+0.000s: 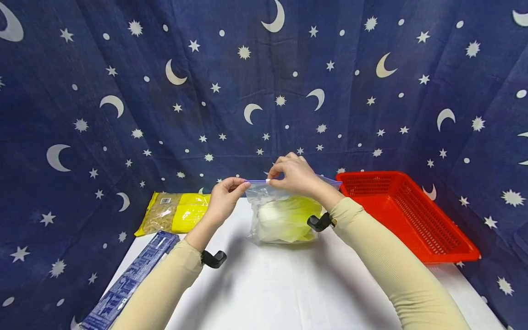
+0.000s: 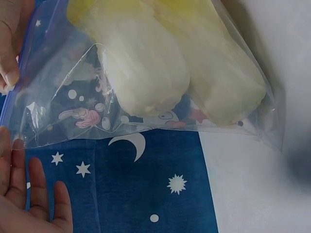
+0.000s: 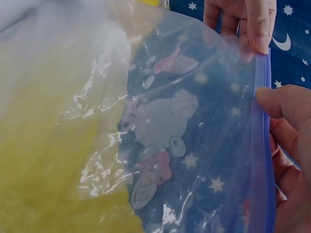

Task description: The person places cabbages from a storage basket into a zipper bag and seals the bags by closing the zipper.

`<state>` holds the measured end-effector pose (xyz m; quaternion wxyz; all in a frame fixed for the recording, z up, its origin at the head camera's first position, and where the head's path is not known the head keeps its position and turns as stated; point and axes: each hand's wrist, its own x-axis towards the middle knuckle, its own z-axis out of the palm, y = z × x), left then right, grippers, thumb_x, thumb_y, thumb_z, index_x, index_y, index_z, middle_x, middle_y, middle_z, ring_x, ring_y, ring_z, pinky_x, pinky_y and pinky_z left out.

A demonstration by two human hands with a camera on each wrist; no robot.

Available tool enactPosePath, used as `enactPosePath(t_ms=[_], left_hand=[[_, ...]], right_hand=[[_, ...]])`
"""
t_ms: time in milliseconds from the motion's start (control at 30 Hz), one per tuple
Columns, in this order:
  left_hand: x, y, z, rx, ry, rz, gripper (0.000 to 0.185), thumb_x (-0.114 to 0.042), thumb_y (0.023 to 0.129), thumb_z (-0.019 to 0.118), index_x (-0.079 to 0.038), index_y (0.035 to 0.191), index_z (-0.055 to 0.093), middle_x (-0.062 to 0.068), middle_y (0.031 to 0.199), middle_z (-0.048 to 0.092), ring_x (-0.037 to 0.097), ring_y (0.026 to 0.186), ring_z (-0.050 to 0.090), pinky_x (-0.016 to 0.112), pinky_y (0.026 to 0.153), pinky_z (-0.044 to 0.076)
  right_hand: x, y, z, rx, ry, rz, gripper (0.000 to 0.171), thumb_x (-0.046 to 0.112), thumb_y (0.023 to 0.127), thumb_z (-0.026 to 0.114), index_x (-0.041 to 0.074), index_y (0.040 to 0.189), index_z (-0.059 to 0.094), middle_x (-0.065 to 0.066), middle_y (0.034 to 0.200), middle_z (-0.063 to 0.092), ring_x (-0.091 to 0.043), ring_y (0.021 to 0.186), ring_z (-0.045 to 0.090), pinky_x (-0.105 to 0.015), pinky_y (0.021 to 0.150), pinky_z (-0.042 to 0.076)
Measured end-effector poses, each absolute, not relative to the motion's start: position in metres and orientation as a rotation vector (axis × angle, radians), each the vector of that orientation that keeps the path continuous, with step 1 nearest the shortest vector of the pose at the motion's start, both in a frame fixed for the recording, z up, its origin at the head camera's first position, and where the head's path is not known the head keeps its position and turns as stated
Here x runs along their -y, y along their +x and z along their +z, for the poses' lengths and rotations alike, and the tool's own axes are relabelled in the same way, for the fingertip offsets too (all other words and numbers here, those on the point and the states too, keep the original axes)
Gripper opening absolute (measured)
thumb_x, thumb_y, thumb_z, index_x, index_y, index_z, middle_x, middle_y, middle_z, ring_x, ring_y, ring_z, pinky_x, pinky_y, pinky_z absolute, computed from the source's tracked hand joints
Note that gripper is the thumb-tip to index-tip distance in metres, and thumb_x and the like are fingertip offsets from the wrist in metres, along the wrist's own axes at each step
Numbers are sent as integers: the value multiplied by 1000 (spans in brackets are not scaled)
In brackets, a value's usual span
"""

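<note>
Above the white table (image 1: 264,284), both hands pinch the zip bag's (image 1: 284,215) top edge.

A makeshift recording set: star-and-moon backdrop cloth (image 1: 264,91) draped behind a white table (image 1: 288,284).

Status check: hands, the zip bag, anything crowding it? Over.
Left hand and right hand both pinching the zip strip. Zip bag upright on white table, pale cabbage inside. Red basket at right, not touching.
</note>
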<state>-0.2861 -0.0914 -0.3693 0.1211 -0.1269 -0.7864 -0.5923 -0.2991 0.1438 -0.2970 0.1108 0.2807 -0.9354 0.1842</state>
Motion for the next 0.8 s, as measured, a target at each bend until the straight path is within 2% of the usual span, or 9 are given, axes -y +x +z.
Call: enactPosePath(t_ms=[200, 400, 800], left_hand=[[93, -284, -368, 2309, -363, -1733, 24, -24, 94, 76, -4, 106, 75, 9, 101, 73, 22, 93, 67, 32, 80, 53], [95, -281, -370, 2311, -358, -1740, 26, -27, 94, 77, -4, 107, 74, 9, 99, 73, 25, 95, 68, 32, 80, 52], [96, -283, -372, 2320, -358, -1730, 27, -29, 94, 77, -6, 107, 74, 8, 101, 72, 21, 95, 67, 32, 81, 52]], right_hand=[[-147, -297, -297, 2759, 808, 542, 10, 35, 90, 78, 25, 89, 78, 5, 93, 65, -19, 101, 48, -41, 89, 37], [-148, -293, -297, 2775, 791, 533, 8, 34, 90, 77, 26, 88, 78, 9, 93, 63, -18, 98, 47, -40, 89, 38], [-155, -293, -298, 2733, 802, 471, 7, 34, 89, 77, 28, 85, 76, 11, 92, 63, -17, 96, 48, -40, 88, 37]])
